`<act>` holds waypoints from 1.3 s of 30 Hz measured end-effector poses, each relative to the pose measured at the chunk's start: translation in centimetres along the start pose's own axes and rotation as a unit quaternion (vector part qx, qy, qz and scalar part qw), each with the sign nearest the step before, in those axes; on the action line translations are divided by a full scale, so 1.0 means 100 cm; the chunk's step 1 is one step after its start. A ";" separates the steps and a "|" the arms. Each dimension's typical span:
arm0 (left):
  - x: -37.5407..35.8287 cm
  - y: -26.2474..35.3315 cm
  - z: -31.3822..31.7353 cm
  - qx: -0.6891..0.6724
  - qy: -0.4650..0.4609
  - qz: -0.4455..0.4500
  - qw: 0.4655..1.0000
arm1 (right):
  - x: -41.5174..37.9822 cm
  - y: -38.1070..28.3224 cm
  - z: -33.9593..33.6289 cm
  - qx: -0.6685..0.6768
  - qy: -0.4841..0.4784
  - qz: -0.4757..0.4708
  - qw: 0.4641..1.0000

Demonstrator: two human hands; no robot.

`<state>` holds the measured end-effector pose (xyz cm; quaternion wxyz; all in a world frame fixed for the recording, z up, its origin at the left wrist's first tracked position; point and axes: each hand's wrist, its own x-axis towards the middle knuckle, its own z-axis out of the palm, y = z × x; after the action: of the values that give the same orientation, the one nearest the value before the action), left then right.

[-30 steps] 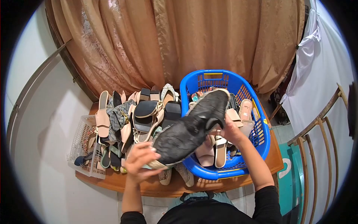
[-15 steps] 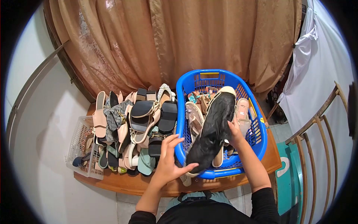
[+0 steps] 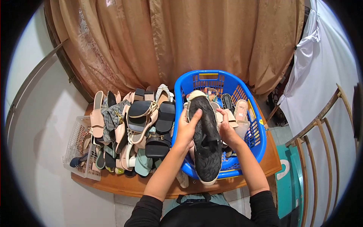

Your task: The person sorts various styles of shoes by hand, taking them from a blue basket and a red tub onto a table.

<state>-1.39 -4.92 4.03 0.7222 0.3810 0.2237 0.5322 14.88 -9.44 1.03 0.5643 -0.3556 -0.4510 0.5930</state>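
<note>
A long black shoe [image 3: 206, 140] with wrinkled dark material inside and cream ends is held over the front of the blue basket [image 3: 261, 145]. My left hand [image 3: 188, 128] grips its left edge, with the thumb laid across the black surface. On the opposite edge, my right hand [image 3: 230, 130] holds it with bent fingers; part of that grip is hidden. Beneath and behind the shoe, the basket contains several sandals, among them a pale pink sandal [image 3: 241, 109] and a dark sandal [image 3: 227, 101].
Left of the basket, many sandals and shoes are piled on the wooden table [image 3: 124, 184], including a black slide [image 3: 165, 117] and a mint cap-shaped piece [image 3: 143, 162]. A clear plastic crate [image 3: 81, 130] stands at the table's left end. A wooden rack [image 3: 308, 132] is at the right.
The black shoe has swung from a slant to nearly upright in view, moving slightly left. My left hand has shifted from its lower end up to its left edge.
</note>
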 end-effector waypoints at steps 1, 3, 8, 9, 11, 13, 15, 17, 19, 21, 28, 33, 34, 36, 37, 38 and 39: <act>0.003 -0.001 -0.003 -0.003 0.042 0.050 0.998 | 0.001 0.001 -0.011 -0.010 -0.042 0.017 0.999; 0.003 0.006 0.000 -0.065 0.120 0.127 0.982 | -0.002 -0.013 -0.009 -0.089 -0.083 -0.001 0.993; -0.009 0.025 0.005 -0.120 0.226 0.281 0.925 | -0.010 -0.030 -0.014 -0.130 -0.081 -0.055 0.987; -0.010 0.024 0.002 -0.086 0.236 0.317 0.915 | -0.011 -0.032 -0.011 -0.120 -0.068 -0.051 0.989; -0.020 0.025 -0.004 -0.050 0.233 0.343 0.909 | -0.007 -0.023 -0.014 -0.120 -0.052 -0.044 0.990; -0.032 0.031 -0.017 -0.048 0.208 0.331 0.919 | -0.007 -0.025 -0.012 -0.138 -0.036 -0.055 0.988; -0.043 0.039 -0.034 -0.072 0.208 0.306 0.926 | -0.006 -0.025 -0.019 -0.168 -0.039 -0.062 0.983; -0.050 0.045 -0.053 -0.045 0.205 0.263 0.942 | -0.006 -0.023 -0.024 -0.195 -0.045 -0.067 0.977; -0.055 0.041 -0.071 -0.006 0.195 0.271 0.943 | -0.004 -0.023 -0.026 -0.190 -0.055 -0.055 0.979; -0.061 0.036 -0.074 0.045 0.218 0.293 0.930 | -0.005 -0.026 -0.022 -0.199 -0.066 -0.047 0.977; -0.072 0.025 -0.071 0.154 0.286 0.375 0.868 | -0.008 -0.026 -0.023 -0.189 -0.078 -0.061 0.977; -0.085 0.034 -0.054 0.405 0.326 0.362 0.773 | -0.004 -0.022 -0.027 -0.152 -0.046 -0.035 0.987; -0.089 0.036 -0.048 0.548 0.325 0.382 0.669 | -0.004 -0.021 -0.029 -0.122 -0.043 -0.023 0.991; -0.094 0.039 -0.040 0.675 0.263 0.463 0.511 | -0.003 -0.023 -0.032 -0.135 -0.044 -0.019 0.990; -0.098 0.041 -0.033 0.718 0.192 0.462 0.485 | -0.003 -0.023 -0.033 -0.146 -0.042 -0.016 0.988; -0.100 0.044 -0.024 0.756 0.119 0.456 0.455 | -0.002 -0.022 -0.032 -0.144 -0.046 -0.014 0.988; -0.098 0.043 -0.018 0.773 0.099 0.418 0.467 | -0.003 -0.021 -0.032 -0.161 -0.049 -0.015 0.986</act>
<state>-8.56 -12.99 5.52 -0.2021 0.7769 0.4285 0.4147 18.60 -9.36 1.91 0.4860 -0.4054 -0.5733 0.5204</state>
